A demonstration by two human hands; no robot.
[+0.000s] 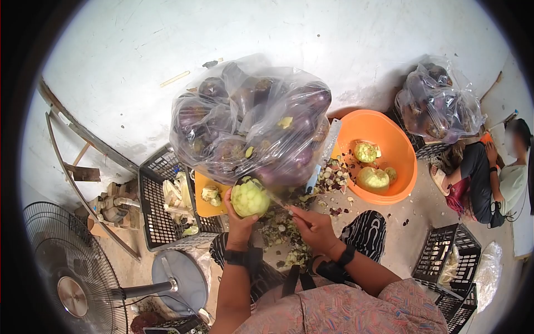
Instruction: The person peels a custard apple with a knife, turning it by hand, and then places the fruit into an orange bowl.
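My left hand (240, 222) is closed around a round eggplant (250, 197), mostly peeled to pale green, with some dark skin at its top. My right hand (318, 228) grips a knife (276, 200) whose thin blade points at the eggplant's right side; its handle is hidden in my fist. Just beyond my hands bulges a big clear plastic bag (267, 119) full of dark purple eggplants. To its right, an orange basin (410, 167) holds several peeled eggplants (374, 179). Peelings (283, 234) lie on the floor between my knees.
A black crate (153, 222) with pale scraps stands left, beside a yellow board (204, 192). A fan (72, 295) is at lower left. Another eggplant bag (439, 103) rests at back right. A person (495, 172) sits at far right, behind stacked black crates (450, 256).
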